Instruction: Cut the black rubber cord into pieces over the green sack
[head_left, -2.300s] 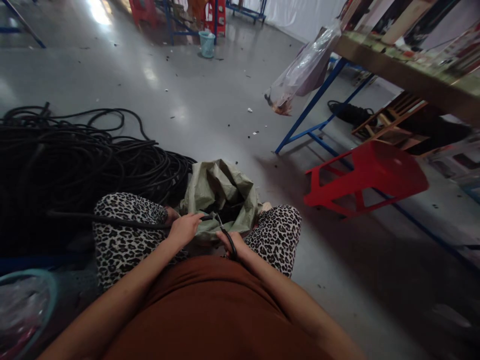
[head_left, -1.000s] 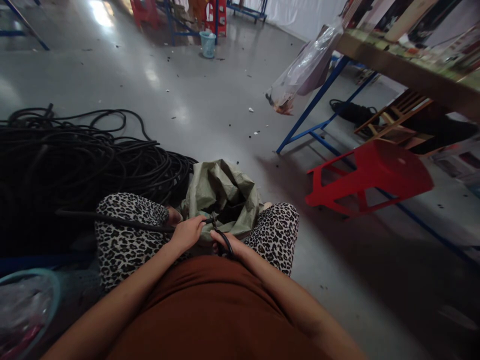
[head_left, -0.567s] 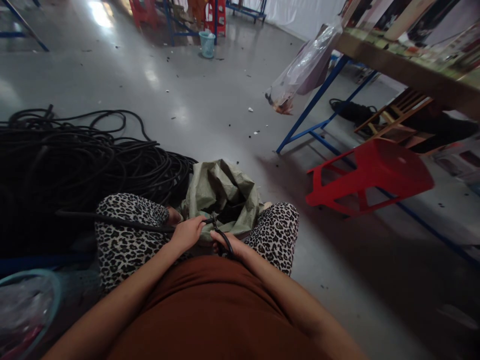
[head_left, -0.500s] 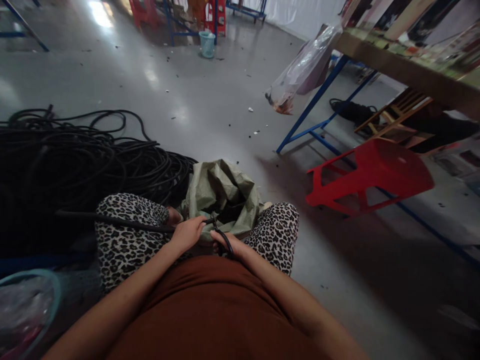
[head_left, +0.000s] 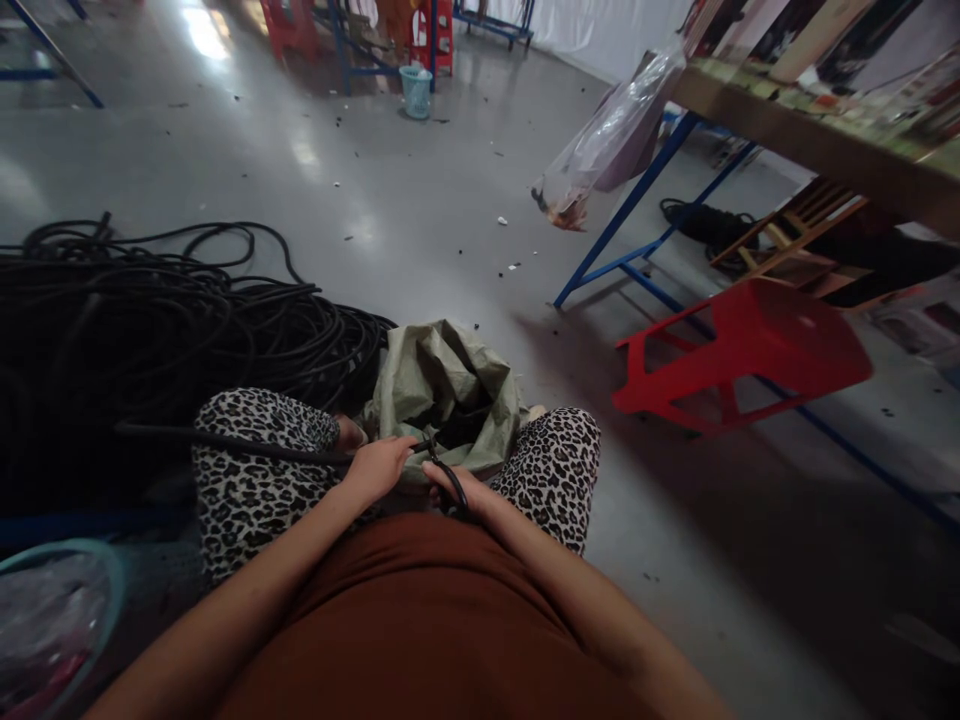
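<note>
A seated person's left hand (head_left: 379, 467) closes around a black rubber tube (head_left: 247, 447), gripping it near its end at six o'clock in the view, while the right hand (head_left: 459, 490) curls around a black-handled cutter (head_left: 448, 473) whose tip meets the tube just over the mouth of an olive woven sack (head_left: 442, 385). The sack stands crumpled and open between knees in leopard-print trousers (head_left: 247, 480), with dark pieces lying inside, too shadowed to tell apart. The tube is thin, matte and flexible; it runs straight out toward nine o'clock across the left thigh. Beyond it, at nine to ten o'clock, a large heap of coiled tubing (head_left: 142, 320) of the same black sprawls over the glossy grey floor (head_left: 360, 190). At eight o'clock, a teal basket (head_left: 97, 580) holds clear plastic wrapping. A red plastic stool (head_left: 750, 345) lies tipped at three o'clock beside a blue-legged table (head_left: 817, 150), from whose edge hangs a clear plastic bag (head_left: 607, 135). A small teal bin (head_left: 415, 90) stands at twelve o'clock.
</note>
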